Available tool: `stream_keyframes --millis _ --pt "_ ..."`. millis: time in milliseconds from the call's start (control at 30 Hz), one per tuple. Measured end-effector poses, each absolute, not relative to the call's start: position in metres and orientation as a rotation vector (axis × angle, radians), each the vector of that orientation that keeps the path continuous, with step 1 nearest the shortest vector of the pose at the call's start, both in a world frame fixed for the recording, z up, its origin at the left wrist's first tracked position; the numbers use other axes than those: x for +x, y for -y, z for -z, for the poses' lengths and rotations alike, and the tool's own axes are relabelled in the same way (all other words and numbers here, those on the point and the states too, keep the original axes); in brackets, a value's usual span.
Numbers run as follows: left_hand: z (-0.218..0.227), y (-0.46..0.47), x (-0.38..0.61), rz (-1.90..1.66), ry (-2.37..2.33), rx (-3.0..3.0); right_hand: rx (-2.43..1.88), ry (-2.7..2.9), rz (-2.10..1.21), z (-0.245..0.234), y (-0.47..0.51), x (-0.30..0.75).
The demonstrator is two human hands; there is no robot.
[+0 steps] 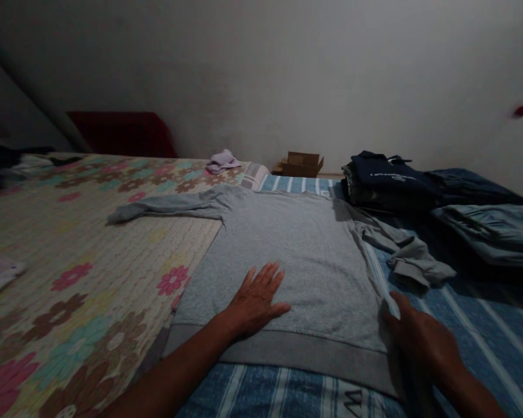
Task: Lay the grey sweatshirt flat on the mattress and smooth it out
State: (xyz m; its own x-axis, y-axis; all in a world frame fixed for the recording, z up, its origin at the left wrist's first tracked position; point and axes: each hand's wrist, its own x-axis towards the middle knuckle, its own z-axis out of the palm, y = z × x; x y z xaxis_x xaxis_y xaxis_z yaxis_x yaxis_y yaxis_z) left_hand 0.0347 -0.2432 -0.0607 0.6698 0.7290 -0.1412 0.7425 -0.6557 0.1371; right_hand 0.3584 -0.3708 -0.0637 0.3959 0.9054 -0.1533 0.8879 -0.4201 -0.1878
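A grey long-sleeved sweatshirt (296, 249) lies spread out on the bed, its hem band towards me. Its left-hand sleeve stretches out straight, while the right-hand sleeve is bunched near the cuff. My left hand (259, 299) rests flat on the cloth just above the hem, fingers stretched out. At the right side edge of the sweatshirt, my right hand (422, 334) is closed with the edge pinched between thumb and fingers. Part of that grip is hidden behind the hand.
A blue striped sheet (475, 325) lies under the sweatshirt, beside a flowered cover (126, 261) on the left. Folded dark clothes (387, 180) and folded jeans (501, 232) are stacked at right. A cardboard box (304, 164) and a lilac cloth (223, 162) are by the wall.
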Motion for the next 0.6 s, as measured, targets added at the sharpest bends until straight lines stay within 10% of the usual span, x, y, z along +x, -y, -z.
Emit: stream_keyframes --millis 167,600 --pt "0.057 0.244 0.037 0.186 -1.233 2.667 -2.167 2.012 0.112 0.047 0.329 0.32" --pt "0.057 0.254 0.037 0.119 -1.228 2.618 -1.921 2.308 0.029 0.11 0.287 0.289"
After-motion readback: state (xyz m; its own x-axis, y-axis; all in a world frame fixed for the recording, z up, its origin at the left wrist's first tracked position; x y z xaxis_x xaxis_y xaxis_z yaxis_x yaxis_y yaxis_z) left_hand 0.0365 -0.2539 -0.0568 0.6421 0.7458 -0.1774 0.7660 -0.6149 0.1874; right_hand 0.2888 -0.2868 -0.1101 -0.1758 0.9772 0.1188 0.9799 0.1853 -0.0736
